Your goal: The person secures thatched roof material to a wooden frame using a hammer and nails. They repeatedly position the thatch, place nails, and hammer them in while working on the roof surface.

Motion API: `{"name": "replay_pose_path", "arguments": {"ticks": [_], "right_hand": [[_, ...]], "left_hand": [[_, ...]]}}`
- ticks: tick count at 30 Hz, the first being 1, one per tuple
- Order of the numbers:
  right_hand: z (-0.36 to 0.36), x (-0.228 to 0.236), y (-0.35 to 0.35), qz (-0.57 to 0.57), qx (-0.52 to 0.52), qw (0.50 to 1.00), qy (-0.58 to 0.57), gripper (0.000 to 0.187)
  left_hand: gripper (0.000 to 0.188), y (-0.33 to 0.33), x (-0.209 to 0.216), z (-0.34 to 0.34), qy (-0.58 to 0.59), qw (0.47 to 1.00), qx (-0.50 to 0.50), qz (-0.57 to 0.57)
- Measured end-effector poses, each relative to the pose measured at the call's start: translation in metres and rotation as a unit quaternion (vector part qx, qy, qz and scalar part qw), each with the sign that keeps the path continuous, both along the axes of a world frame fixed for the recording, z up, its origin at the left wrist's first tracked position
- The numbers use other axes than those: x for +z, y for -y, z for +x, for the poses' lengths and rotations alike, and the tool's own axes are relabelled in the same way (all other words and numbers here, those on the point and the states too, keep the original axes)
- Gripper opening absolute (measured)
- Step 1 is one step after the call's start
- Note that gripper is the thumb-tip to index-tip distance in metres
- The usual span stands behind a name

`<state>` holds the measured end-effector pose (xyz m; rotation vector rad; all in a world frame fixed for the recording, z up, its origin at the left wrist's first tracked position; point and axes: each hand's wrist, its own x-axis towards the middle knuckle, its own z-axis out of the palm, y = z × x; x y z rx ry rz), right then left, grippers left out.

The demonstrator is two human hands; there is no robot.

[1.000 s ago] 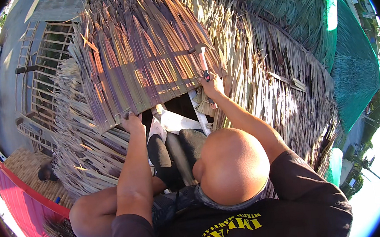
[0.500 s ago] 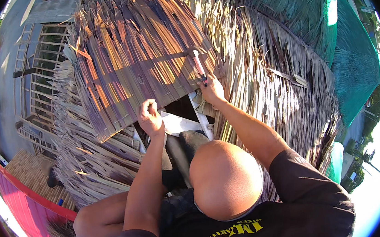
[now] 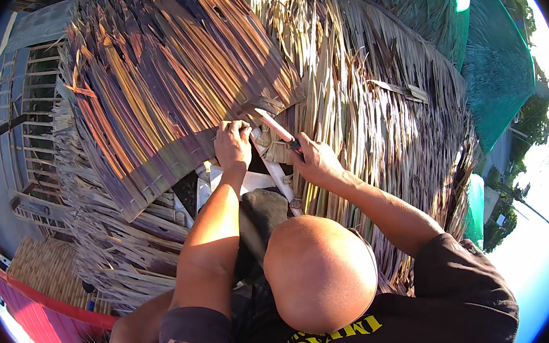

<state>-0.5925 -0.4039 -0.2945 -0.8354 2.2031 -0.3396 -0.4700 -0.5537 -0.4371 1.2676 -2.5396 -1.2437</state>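
Right hand (image 3: 320, 161) gripped hammer (image 3: 276, 127), left hand (image 3: 233, 150) curled, contents unclear, at thatch panel's (image 3: 166, 96) near edge: apparently fastening, needing careful aim.

Rust, orange and purple-brown stripes ran all down that leaf panel (image 3: 164, 76)! Right of it, straw-gold and grey streaked the thatch (image 3: 382, 113), and farther right came green netting (image 3: 501, 67). By the panel's lower edge, a pale-shafted tool (image 3: 276, 128) showed red and black; well below, a yellow-lettered dark shirt (image 3: 437, 315).
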Motion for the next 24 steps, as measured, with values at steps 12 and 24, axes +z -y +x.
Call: {"name": "replay_pose_path", "arguments": {"ticks": [12,24], "right_hand": [[0.004,0.021,0.013,0.097,0.019,0.995,0.026,0.026],[0.006,0.024,0.033,0.023,0.015,1.0,0.011,0.026]], "left_hand": [[0.011,-0.002,0.003,-0.003,0.023,0.999,-0.025,-0.037],[0.046,0.004,-0.01,0.01,-0.091,0.996,-0.01,0.008]]}}
